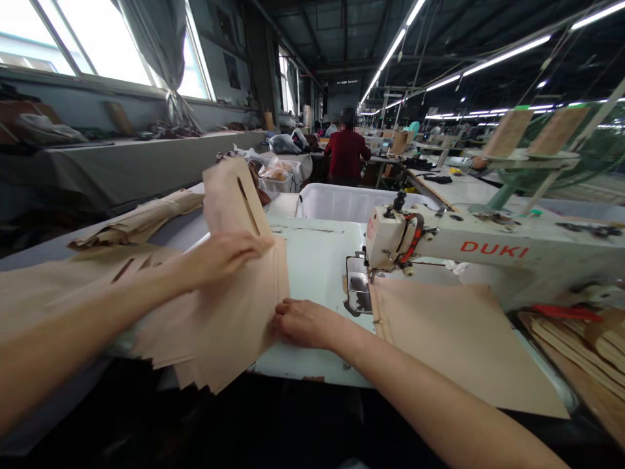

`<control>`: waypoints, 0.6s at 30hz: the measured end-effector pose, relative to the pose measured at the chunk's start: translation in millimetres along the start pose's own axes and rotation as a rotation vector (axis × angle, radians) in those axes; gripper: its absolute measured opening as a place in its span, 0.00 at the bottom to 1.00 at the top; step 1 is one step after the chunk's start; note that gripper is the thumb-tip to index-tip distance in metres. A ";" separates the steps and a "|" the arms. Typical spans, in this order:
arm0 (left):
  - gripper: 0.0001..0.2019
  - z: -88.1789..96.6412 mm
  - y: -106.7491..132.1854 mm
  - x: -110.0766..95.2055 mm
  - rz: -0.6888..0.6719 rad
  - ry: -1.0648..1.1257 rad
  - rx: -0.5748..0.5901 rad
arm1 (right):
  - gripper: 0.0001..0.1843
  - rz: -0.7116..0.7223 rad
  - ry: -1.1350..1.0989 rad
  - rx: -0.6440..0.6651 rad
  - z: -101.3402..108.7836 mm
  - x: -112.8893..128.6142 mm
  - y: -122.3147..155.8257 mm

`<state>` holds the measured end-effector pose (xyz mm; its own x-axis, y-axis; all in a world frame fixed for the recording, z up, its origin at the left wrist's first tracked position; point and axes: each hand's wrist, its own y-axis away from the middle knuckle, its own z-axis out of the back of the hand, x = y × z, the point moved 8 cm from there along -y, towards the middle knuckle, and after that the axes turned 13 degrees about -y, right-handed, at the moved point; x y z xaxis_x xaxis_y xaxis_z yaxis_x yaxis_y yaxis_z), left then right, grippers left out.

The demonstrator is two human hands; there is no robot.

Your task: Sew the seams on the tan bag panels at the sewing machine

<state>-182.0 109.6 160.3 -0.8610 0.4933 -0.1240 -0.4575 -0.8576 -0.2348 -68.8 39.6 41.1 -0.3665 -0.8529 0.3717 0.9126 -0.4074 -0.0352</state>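
Note:
Both my hands are on a tan sheet-like panel (229, 312), which lies over a fanned stack of similar panels left of the sewing machine (390, 238). My left hand (234, 254) is closed on its upper part, just below a raised flap (234, 195) with a long dark slot. At the panel's right edge, my right hand (303, 320) pinches with curled fingers. Another tan panel (449, 339) lies under the machine head, its left edge beside the needle and the metal plate (359, 286). Whether the panels are leather or cloth I cannot tell.
More slotted tan pieces (112, 270) and a folded bundle (141, 215) lie to the left. Behind the machine bed stands a white plastic bin (342, 198). Strips (581, 345) are piled at far right, below two thread cones. A person in red (347, 153) sits further back.

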 end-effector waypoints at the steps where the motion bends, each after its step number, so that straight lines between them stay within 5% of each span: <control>1: 0.14 -29.5 13.2 -11.1 -0.063 0.015 0.060 | 0.07 -0.010 0.002 -0.005 -0.8 -0.6 -1.3; 3: 0.15 -75.0 37.0 -24.1 -0.136 0.038 0.148 | 0.08 -0.033 -0.012 -0.020 0.1 -3.1 -3.3; 6: 0.17 -104.8 57.2 -24.7 -0.128 0.054 0.184 | 0.08 -0.048 -0.067 -0.042 6.1 -8.7 -3.2; 12: 0.17 -103.9 61.2 -20.5 -0.048 0.072 0.233 | 0.06 -0.062 -0.132 -0.131 15.4 -22.6 -5.8; 18: 0.18 -104.8 56.5 -19.9 0.042 0.050 0.207 | 0.11 -0.235 -0.038 -0.420 24.4 -16.9 -1.2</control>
<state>-167.4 66.6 48.4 -0.8706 0.4583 -0.1789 -0.4614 -0.8868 -0.0261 -59.2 62.4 57.5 -0.5399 -0.7127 0.4478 0.6506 -0.6909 -0.3153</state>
